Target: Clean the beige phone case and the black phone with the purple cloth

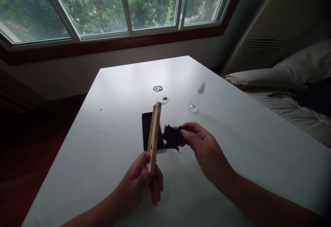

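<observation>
We find both hands occupied above the white bench (90, 172). The left hand (139, 176) grasps the lower end of a tan-edged, case-like piece (154, 134) between thumb and fingers, and holds it up nearly edge-on to us, its far end rising away from the wrist. The right hand (203, 146) pinches a crumpled dark purple cloth (173, 137) between thumb and fingertips, just to the right of the case-like piece (we cannot tell whether the two touch).

Beyond the left hand, partly hidden behind the case-like piece, we note a flat black device (146, 129) lying on the bench. Farther out, ahead of the hands, we record two round fittings (162, 100) near each other, the farther one with something pale in it. A clear bottle (195, 99) with a pale top is on the bench ahead of the right hand, well apart from it. Past the bench to the right of that hand, we observe a light-coloured sofa (274, 78) with dark fabric (315, 94) on it.
</observation>
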A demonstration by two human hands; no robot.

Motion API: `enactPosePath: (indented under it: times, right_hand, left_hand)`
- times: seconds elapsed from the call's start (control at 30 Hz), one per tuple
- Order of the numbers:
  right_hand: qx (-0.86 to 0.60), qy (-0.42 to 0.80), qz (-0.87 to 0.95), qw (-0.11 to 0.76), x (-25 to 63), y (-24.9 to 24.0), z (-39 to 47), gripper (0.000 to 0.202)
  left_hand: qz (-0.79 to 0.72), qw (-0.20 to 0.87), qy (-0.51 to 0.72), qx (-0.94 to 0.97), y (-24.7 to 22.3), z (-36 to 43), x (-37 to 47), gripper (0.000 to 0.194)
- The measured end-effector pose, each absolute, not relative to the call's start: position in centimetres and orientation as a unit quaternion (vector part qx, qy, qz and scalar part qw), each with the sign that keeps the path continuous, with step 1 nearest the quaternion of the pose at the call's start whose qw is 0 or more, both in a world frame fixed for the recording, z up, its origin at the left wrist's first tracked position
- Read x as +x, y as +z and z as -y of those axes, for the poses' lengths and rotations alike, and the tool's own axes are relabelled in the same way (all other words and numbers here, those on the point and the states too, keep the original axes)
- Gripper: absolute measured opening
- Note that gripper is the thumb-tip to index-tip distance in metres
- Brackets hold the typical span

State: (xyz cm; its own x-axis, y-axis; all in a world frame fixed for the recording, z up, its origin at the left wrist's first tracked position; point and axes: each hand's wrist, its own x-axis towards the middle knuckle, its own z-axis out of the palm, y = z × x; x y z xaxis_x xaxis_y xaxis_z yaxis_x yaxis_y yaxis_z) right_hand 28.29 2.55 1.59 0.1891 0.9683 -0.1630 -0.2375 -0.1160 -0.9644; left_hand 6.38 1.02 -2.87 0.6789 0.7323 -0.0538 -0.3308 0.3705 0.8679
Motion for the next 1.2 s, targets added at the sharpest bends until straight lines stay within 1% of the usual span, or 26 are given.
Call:
enactPosePath:
  times: [0.17, 0.27, 0.43, 0.57, 0.7, 0.87, 0.93, 1.07, 1.2]
  right_hand:
    - [-0.451, 0.635, 0.171, 0.604, 29.5, 0.7, -4.3, 0.012]
    - [-0.415, 0.657, 0.119, 0.619, 29.8, 0.6, -4.6, 0.010]
    - [-0.382, 0.614, 0.140, 0.676, 29.8, 1.0, -4.3, 0.005]
    - [-0.376, 0.559, 0.252, 0.694, 29.7, 1.0, -3.5, 0.005]
    - [-0.379, 0.509, 0.411, 0.654, 29.4, 0.2, -2.5, 0.012]
    - [-0.358, 0.423, 0.662, 0.503, 29.1, 0.1, -1.5, 0.014]
    - [-0.350, 0.404, 0.693, 0.483, 29.1, 0.5, -1.3, 0.014]
    - [-0.338, 0.398, 0.701, 0.486, 29.1, 0.9, -0.9, 0.015]
    - [-0.297, 0.398, 0.736, 0.461, 29.1, 1.2, -0.5, 0.021]
  left_hand:
    - [-0.208, 0.816, 0.340, 0.419, -4.2, -1.1, 6.4, 0.044]
    - [-0.220, 0.821, 0.336, 0.405, -4.2, -1.0, 6.6, 0.041]
    - [-0.269, 0.820, 0.306, 0.401, -3.4, -0.9, 7.0, 0.056]
    - [-0.293, 0.821, 0.277, 0.405, -3.0, -0.7, 7.0, 0.049]
    - [-0.306, 0.812, 0.239, 0.436, -2.9, -0.4, 6.9, 0.047]
    - [-0.312, 0.821, 0.190, 0.440, -2.5, -0.5, 7.2, 0.056]
    - [-0.325, 0.825, 0.172, 0.428, -2.1, -0.6, 7.3, 0.061]
    - [-0.355, 0.829, 0.159, 0.401, -1.4, -0.8, 7.4, 0.066]
    - [-0.363, 0.831, 0.158, 0.391, -0.5, -0.8, 7.4, 0.069]
